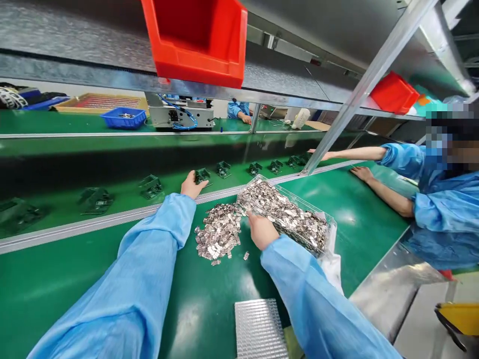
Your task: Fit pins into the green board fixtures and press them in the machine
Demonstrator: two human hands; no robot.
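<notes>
My left hand (191, 185) reaches over the metal rail and closes on a small green circuit board (202, 175) on the green belt. My right hand (262, 231) is at the edge of a loose pile of small silvery metal parts (220, 230), beside a clear plastic tray (331, 222) heaped with the same parts. Its fingers are pressed together; whatever they hold is too small to make out. One single metal part (246, 256) lies apart from the pile on the green table (209, 304).
More circuit boards (151, 186) stand spaced along the belt. A ridged silvery sheet (260, 329) lies near the front. A red bin (202, 65) hangs overhead beside a slanting metal post (359, 94). At right, a co-worker in blue sleeves (404, 159) reaches to the belt.
</notes>
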